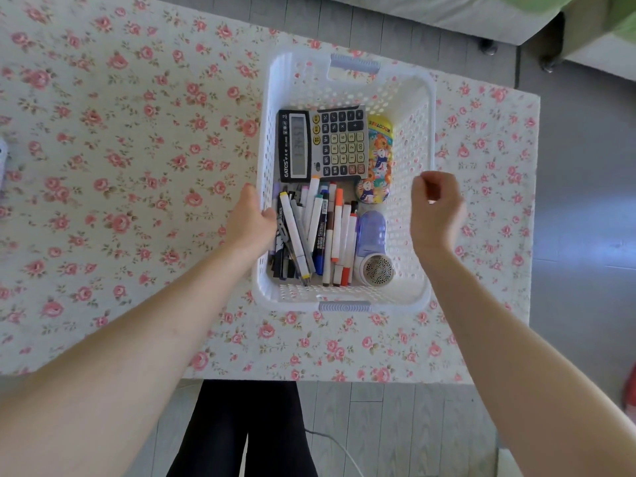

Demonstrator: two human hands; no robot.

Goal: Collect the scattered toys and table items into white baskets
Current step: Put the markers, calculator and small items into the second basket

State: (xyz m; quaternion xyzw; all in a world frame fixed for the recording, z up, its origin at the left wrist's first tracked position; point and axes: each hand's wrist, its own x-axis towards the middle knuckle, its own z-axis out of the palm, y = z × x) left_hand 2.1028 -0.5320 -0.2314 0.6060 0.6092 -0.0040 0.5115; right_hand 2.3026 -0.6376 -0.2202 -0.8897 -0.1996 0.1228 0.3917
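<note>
A white perforated basket [411, 139] stands on the floral table. Inside lie a grey calculator [323, 144], a colourful tin case [378, 160], several markers and pens [320, 232] and a purple lint shaver [371, 249]. My left hand [249, 218] grips the basket's left rim, thumb inside and fingers outside. Over the right rim hovers my right hand [435, 211], its fingers curled and holding nothing.
The floral tablecloth [137, 166] spreads wide to the left of the basket. The table's front edge runs just below the basket and its right edge is close beside it. A small pale object [2, 156] peeks in at the far left. A couch [516, 18] stands beyond the table.
</note>
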